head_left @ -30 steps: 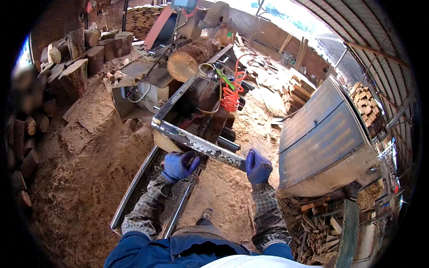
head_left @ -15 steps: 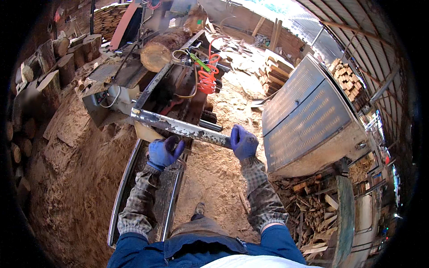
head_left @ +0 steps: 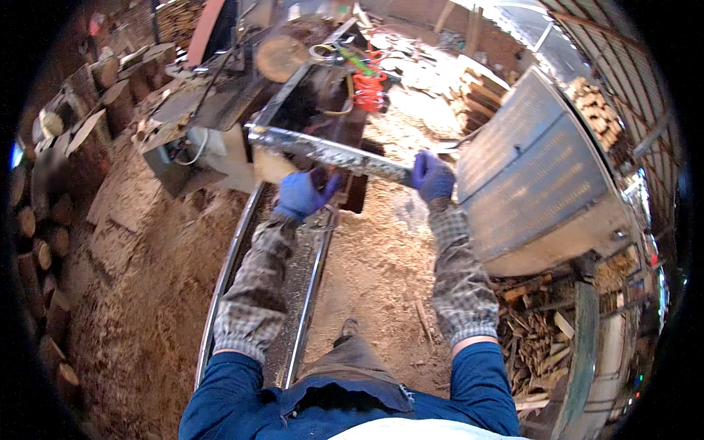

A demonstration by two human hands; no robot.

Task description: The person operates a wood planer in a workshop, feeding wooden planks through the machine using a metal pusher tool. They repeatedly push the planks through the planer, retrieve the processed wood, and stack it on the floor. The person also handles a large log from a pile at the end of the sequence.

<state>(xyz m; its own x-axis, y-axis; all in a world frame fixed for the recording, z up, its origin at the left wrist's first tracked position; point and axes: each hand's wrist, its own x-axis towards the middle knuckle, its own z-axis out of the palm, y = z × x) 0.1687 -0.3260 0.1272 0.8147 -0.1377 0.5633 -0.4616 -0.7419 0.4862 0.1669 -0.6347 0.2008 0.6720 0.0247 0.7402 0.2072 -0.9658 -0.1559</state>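
Observation:
A worn metal bar [head_left: 330,152], its paint flaking, crosses the front of a log carriage frame. My right hand [head_left: 434,177], in a blue-purple glove, is closed around the bar's right end. Just below the bar's left part, my left hand [head_left: 302,196] wears a matching glove. Its fingers are curled beside a pale yellowish panel [head_left: 273,166], and whatever they hold is hidden. Beyond the bar, a red coiled hose [head_left: 369,92] hangs on the frame near a bright green piece [head_left: 356,60]. A thick log [head_left: 282,59] lies on the machine with its cut end toward me.
Metal rails [head_left: 309,301] run toward me at left of my legs. A large grey perforated metal cabinet [head_left: 535,176] stands close on the right. Cut logs [head_left: 117,103] are piled at left. Sawdust [head_left: 381,279] covers the ground, and scrap wood [head_left: 539,348] lies below the cabinet.
Both hands and the bar have moved up and to the right in the picture, as has much of the scene. My right hand keeps its grip on the bar; the left stays curled below it.

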